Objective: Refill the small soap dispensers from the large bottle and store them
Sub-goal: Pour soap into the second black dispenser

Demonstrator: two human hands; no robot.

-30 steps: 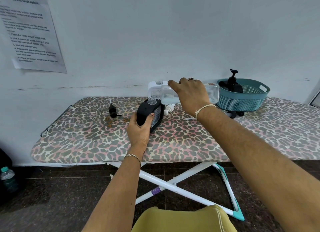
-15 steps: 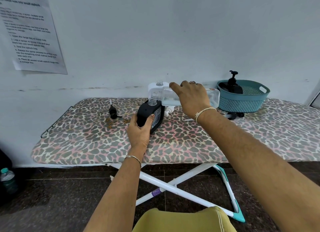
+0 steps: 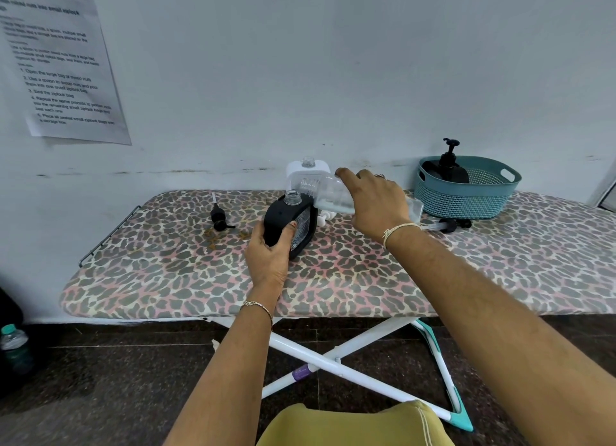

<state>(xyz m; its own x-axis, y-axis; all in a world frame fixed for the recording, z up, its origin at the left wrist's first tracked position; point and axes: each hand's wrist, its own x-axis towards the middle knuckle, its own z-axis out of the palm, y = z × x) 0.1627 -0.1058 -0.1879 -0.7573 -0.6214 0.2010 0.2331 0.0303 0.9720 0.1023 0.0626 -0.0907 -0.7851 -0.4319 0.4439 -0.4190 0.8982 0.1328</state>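
left hand (image 3: 270,259) clamped on black dispenser (image 3: 289,224); right hand (image 3: 375,200) on tilted bottle (image 3: 328,194). white dispenser (image 3: 305,172) behind. basket (image 3: 466,199) right. leopard-print bench (image 3: 366,272).

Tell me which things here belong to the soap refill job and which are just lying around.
Job:
large clear bottle, tipped in the right hand
black dispenser, steadied by the left hand
white dispenser
loose pumps
teal basket holding a finished dispenser

Lying about:
wall instruction sheet
water bottle on floor
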